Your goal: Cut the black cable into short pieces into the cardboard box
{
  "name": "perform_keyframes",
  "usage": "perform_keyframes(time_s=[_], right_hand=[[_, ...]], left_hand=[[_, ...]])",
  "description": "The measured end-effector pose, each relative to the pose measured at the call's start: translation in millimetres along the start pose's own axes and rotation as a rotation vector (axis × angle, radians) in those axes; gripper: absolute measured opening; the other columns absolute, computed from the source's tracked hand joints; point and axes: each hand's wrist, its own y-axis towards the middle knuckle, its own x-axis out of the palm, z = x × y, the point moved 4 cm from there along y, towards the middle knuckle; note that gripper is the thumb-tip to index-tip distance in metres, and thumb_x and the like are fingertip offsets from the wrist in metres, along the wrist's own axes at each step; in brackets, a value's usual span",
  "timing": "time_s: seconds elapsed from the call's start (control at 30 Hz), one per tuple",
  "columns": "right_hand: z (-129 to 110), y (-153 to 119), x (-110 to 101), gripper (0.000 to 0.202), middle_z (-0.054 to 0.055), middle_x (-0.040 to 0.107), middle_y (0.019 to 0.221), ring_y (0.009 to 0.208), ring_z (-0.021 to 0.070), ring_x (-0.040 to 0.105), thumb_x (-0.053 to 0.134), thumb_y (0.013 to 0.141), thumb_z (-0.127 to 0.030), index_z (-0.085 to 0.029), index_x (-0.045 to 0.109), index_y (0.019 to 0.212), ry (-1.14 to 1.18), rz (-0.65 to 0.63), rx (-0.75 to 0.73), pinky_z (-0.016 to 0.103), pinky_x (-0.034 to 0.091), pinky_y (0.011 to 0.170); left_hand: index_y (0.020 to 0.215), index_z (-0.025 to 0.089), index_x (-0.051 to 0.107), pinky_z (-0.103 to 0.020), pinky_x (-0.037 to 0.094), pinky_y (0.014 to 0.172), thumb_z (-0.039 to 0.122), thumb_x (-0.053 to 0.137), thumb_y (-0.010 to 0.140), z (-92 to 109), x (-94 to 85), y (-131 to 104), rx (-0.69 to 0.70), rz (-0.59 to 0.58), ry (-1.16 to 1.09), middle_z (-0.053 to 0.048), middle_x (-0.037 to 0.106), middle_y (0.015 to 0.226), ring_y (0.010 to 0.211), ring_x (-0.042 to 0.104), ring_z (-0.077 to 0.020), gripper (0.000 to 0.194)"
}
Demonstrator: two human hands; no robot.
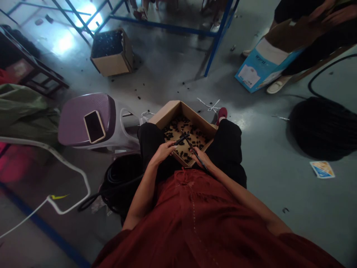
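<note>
My left hand [164, 150] is closed on a black strip [181, 139] that points up and to the right over an open cardboard box [200, 119]. In my right hand [196, 154] is a slender dark tool [201, 162], its front end meeting the strip near the strip's tip. The tool's exact kind is too small to make out. Many short black pieces [182, 153] lie scattered on the bottom of the box, which sits between my legs. Beside my left leg, a black coil [119, 175] sends a loop of cord behind my left forearm.
A purple stool [72, 119] carrying a phone [95, 126] stands at left. Ahead are a filled carton [111, 63] and a blue metal frame [167, 28]. At right, another person's foot [279, 85] is beside a blue box [259, 70]; a large black coil [323, 128] lies nearer.
</note>
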Motion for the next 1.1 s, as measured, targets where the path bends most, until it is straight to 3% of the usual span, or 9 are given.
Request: perform_keyframes(time_s=[0.23, 0.57, 0.87, 1.1], right_hand=[[-1, 0, -1, 0.037, 0.007, 0.065, 0.098, 0.085, 0.0187, 0.06, 0.049, 0.081, -0.027, -0.018, 0.051, 0.117, -0.002, -0.004, 0.018, 0.027, 0.042, 0.076], [-2, 3, -5, 0.046, 0.011, 0.058, 0.12, 0.104, 0.022, 0.058, 0.048, 0.086, -0.042, -0.018, 0.044, 0.125, 0.067, -0.083, -0.053, 0.032, 0.043, 0.088], [-8, -1, -12, 0.042, 0.009, 0.063, 0.109, 0.092, 0.0212, 0.06, 0.046, 0.085, -0.047, -0.018, 0.05, 0.116, 0.014, -0.115, -0.024, 0.03, 0.044, 0.079], [-10, -3, -12, 0.032, 0.004, 0.064, 0.093, 0.08, 0.0175, 0.059, 0.044, 0.085, -0.043, -0.02, 0.053, 0.105, 0.015, -0.047, -0.04, 0.027, 0.042, 0.073]], left_hand=[[0.119, 0.011, 0.059, -0.019, 0.036, 0.051, 0.03, 0.054, 0.076, 3, -0.3, -2, -0.004, -0.026, 0.012, 0.0, 0.06, 0.073, 0.054, 0.044, -0.0066, 0.047], [0.121, 0.011, 0.059, -0.02, 0.032, 0.053, 0.033, 0.053, 0.078, 3, 1.9, -3, 0.023, -0.097, 0.056, -0.002, 0.062, 0.08, 0.055, 0.037, -0.0065, 0.048], [0.121, 0.013, 0.059, -0.02, 0.032, 0.052, 0.033, 0.054, 0.079, 1, -1.4, -2, 0.023, -0.156, 0.047, -0.001, 0.059, 0.077, 0.054, 0.038, -0.0064, 0.047], [0.116, 0.012, 0.061, -0.019, 0.034, 0.052, 0.034, 0.054, 0.078, 4, -1.6, -4, 0.049, -0.1, 0.021, 0.0, 0.058, 0.076, 0.054, 0.04, -0.0065, 0.044]])
